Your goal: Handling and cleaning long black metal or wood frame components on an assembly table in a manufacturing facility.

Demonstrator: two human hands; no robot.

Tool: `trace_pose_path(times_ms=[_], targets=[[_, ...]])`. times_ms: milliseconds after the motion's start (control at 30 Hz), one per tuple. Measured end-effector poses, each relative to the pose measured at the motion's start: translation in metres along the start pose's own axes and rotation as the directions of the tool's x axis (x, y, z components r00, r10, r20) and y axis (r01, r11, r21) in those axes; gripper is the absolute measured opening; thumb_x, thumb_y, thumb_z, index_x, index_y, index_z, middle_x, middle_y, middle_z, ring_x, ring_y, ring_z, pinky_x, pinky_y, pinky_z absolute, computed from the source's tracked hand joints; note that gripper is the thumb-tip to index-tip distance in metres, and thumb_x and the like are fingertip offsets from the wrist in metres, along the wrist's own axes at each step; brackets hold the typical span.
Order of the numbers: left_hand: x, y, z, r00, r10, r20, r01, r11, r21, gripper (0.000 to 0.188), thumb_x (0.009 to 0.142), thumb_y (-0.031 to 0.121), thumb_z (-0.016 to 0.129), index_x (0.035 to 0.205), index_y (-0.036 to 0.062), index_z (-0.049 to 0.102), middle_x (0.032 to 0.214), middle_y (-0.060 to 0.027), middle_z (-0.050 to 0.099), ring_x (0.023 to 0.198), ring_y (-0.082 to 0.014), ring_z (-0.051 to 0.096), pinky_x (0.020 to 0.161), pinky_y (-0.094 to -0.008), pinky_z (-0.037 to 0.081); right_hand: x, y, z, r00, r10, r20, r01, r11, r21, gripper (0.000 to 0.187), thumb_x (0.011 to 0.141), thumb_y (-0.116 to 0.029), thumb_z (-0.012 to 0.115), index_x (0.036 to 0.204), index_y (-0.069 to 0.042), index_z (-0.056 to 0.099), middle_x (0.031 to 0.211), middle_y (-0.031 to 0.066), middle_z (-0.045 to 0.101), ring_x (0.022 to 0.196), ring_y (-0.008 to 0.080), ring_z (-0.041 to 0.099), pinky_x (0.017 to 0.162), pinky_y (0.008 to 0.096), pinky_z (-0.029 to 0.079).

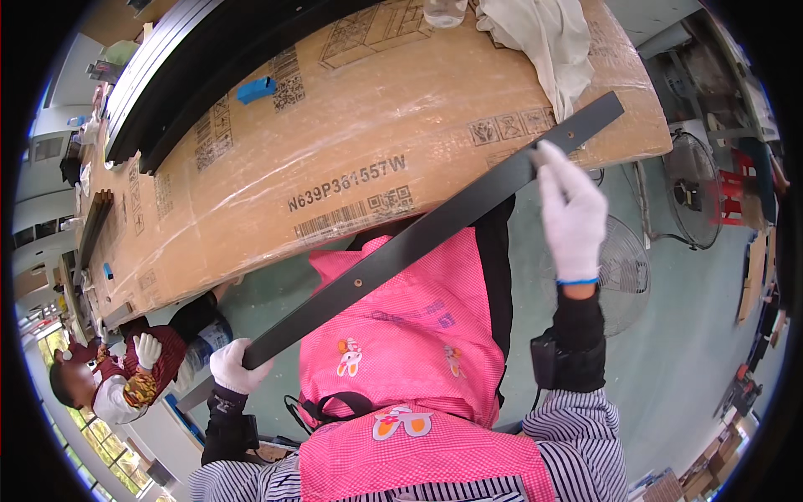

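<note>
A long, flat black slat (pixel 443 219) slants across my front, its far right end above the cardboard-covered table. Two small round holes or fittings show on its face. My left hand (pixel 240 366), in a white glove, is closed around the slat near its lower left end. My right hand (pixel 574 213), also white-gloved, has its fingertips closed at the slat's edge toward the upper right end. Beneath the slat lies my pink checked apron (pixel 401 335) with rabbit patches.
Cardboard (pixel 251 197) under clear wrap covers the table. On it are a stack of long black bars (pixel 226 67), a blue block (pixel 256 89), a pale cloth (pixel 544 42) and a clear container (pixel 445 12). Fans (pixel 696 188) stand right; a gloved person (pixel 138 368) is at left.
</note>
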State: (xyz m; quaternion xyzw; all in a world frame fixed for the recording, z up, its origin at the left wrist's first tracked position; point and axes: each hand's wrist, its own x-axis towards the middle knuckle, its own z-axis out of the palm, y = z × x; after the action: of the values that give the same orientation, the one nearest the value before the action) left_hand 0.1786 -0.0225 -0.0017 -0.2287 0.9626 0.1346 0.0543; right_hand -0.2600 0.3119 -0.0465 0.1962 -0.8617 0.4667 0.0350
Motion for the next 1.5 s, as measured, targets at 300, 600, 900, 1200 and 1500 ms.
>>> trace_pose_path(times_ms=[300,600,900,1200,1500], targets=[[0.001,-0.003,0.008,1.0,0.027,0.002,-0.027,0.999,-0.038,0.04,0.063,0.031,0.085,0.087,0.005,0.066,0.07,-0.0135,0.066,0.063,-0.0332,0.067,0.058,-0.0393,0.054,-0.105,-0.088,0.036,0.55,-0.457,0.699,0.221,0.887,0.406,0.03,0.091,-0.021,0.065,0.121,-0.019,0.069,0.075,0.0019,0.062,0.066,0.0229,0.065,0.054,0.0356,0.051],[-0.004,-0.013,0.017,1.0,0.023,0.004,-0.023,0.999,-0.023,0.039,0.062,0.03,0.084,0.086,0.0055,0.065,0.068,-0.0134,0.065,0.062,-0.0339,0.067,0.058,-0.0404,0.053,0.026,0.019,-0.048,0.866,0.498,-0.05,-0.458,0.83,0.318,0.027,0.1,-0.018,0.061,0.116,0.0,0.072,0.087,0.0001,0.071,0.061,0.0042,0.054,0.055,0.0213,0.044],[-0.013,-0.034,0.021,0.996,-0.006,0.084,0.01,0.999,-0.04,0.047,0.06,0.038,0.082,0.086,0.0033,0.065,0.068,-0.0154,0.064,0.062,-0.0356,0.066,0.058,-0.042,0.052,0.105,0.077,-0.065,0.981,0.013,-0.191,-0.061,0.966,-0.251,0.027,0.092,-0.021,0.066,0.115,-0.01,0.074,0.096,0.0155,0.071,0.087,0.0302,0.068,0.081,0.0368,0.052],[-0.016,-0.036,0.018,0.998,-0.026,0.065,0.025,1.0,0.011,0.05,0.061,0.041,0.083,0.088,0.0032,0.065,0.069,-0.0151,0.065,0.064,-0.0361,0.066,0.059,-0.0428,0.052,0.044,0.015,-0.012,0.96,-0.258,0.108,0.279,0.844,-0.458,0.015,0.096,-0.024,0.059,0.092,-0.014,0.07,0.078,0.011,0.059,0.072,0.0294,0.062,0.064,0.0418,0.051],[-0.011,-0.005,0.013,0.99,0.059,-0.128,-0.072,0.992,-0.105,0.042,0.06,0.029,0.086,0.086,0.0083,0.061,0.065,-0.0112,0.063,0.057,-0.0335,0.065,0.054,-0.0403,0.052,-0.118,-0.061,0.033,0.443,0.196,0.875,-0.573,0.813,0.108,0.05,0.091,-0.033,0.069,0.134,-0.01,0.063,0.076,0.0074,0.063,0.071,0.0155,0.06,0.067,0.0317,0.05]])
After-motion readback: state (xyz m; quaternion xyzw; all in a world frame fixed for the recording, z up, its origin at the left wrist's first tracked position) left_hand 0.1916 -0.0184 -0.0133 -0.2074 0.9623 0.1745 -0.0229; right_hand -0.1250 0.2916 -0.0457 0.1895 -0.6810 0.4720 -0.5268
